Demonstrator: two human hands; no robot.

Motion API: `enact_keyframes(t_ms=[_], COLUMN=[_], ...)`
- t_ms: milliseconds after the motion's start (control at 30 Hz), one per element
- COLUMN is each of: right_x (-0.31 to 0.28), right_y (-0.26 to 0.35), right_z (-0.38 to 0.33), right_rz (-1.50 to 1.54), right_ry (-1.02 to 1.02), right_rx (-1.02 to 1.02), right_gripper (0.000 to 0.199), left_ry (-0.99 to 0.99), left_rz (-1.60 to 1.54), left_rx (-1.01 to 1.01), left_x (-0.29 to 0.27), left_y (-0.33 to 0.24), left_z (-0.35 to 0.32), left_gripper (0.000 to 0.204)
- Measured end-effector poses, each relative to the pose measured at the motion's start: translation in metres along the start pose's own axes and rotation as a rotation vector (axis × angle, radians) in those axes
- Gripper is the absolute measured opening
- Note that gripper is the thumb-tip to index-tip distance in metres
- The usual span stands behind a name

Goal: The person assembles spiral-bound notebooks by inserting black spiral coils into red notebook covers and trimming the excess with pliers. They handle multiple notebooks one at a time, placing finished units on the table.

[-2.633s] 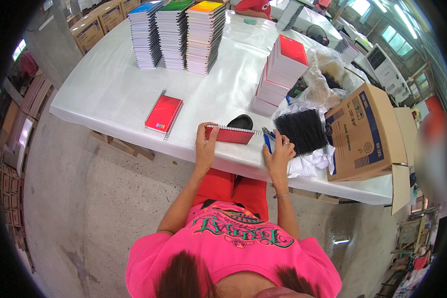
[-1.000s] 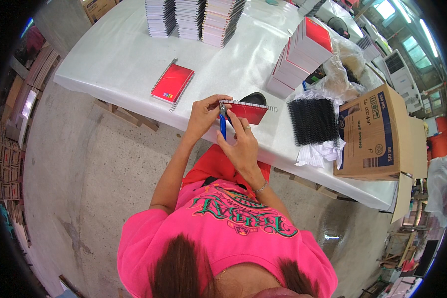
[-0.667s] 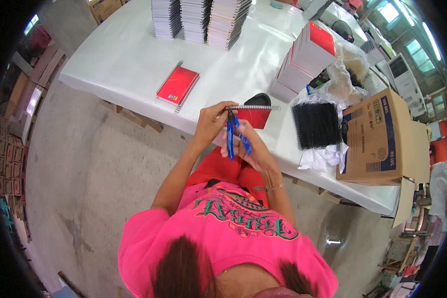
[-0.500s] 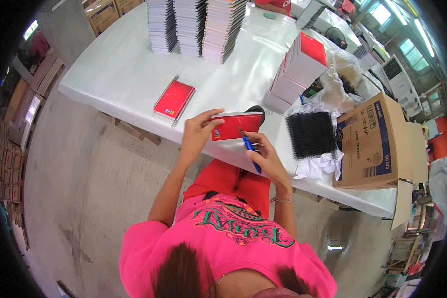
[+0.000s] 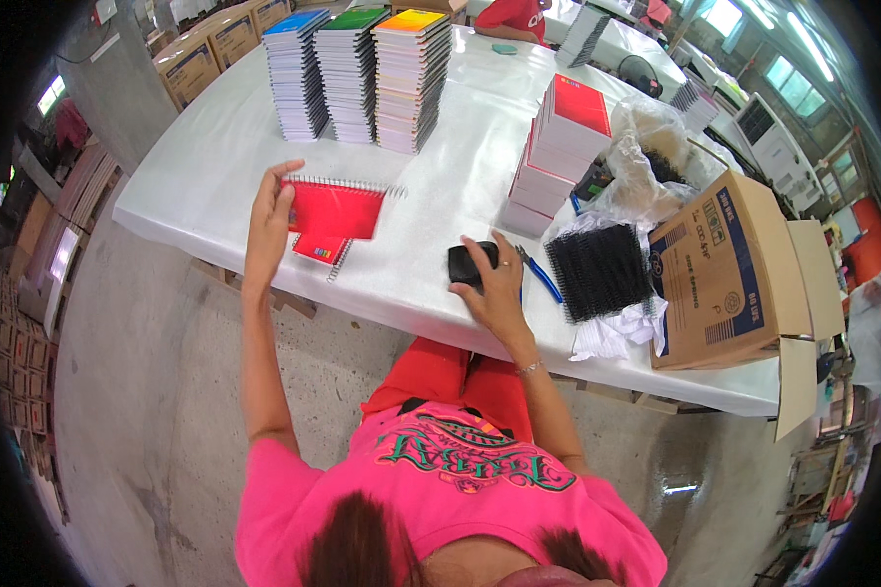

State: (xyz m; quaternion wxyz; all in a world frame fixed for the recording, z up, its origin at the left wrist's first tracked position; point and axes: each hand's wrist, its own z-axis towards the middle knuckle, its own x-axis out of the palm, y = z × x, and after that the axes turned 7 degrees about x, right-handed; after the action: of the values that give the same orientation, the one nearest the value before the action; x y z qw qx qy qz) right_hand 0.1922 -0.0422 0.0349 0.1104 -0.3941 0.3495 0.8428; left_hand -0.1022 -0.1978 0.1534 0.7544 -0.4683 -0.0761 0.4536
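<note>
My left hand (image 5: 267, 217) pinches the left end of a red spiral notebook (image 5: 341, 209), blurred a little by motion, with its wire binding along the top. Partly covered by it, a second red spiral notebook (image 5: 315, 250) lies on the table. My right hand (image 5: 499, 286) has its fingers round a small black rounded object (image 5: 472, 262) whose kind I cannot make out. Blue-handled pliers (image 5: 542, 278) lie just right of that hand. Further right, a bunch of black plastic spiral coils (image 5: 599, 271) rests on crumpled white paper.
Tall stacks of spiral notebooks (image 5: 401, 93) stand at the back of the white table (image 5: 201, 166). Red-covered book blocks (image 5: 558, 147) are piled right of centre. An open cardboard box (image 5: 719, 274) and a plastic bag (image 5: 646, 147) occupy the right side. Across the table sits another person (image 5: 509, 20).
My left hand has carried the red notebook left, over the other one. My right hand has let go of the pliers and closed round the black object.
</note>
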Motion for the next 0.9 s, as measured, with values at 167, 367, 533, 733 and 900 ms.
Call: enact_keyframes(t_ms=[167,367,533,733,900], right_x=[0.032,0.022,0.021,0.021,0.022], right_y=[-0.021,-0.016,-0.016,-0.013,-0.017], right_z=[0.004,0.006,0.006,0.007,0.006], right_rz=[0.134,0.063,0.072,0.086,0.055], right_ry=[-0.043,-0.099,-0.084,-0.089,-0.109], right_rx=[0.020,0.122,0.134,0.109,0.111], right_gripper=[0.042,0.039,0.039,0.039,0.039], left_ry=[0.212,0.646,0.862,0.796,0.502], left_rz=[0.077,0.332,0.482,0.501,0.651], left_rx=[0.167,0.236,0.329,0.413,0.262], left_x=[0.002,0.040,0.068,0.070,0.054], left_y=[0.048,0.081,0.095,0.125,0.136], left_z=[0.053,0.079,0.073,0.056,0.024], left_gripper=[0.033,0.037,0.036,0.039,0.041])
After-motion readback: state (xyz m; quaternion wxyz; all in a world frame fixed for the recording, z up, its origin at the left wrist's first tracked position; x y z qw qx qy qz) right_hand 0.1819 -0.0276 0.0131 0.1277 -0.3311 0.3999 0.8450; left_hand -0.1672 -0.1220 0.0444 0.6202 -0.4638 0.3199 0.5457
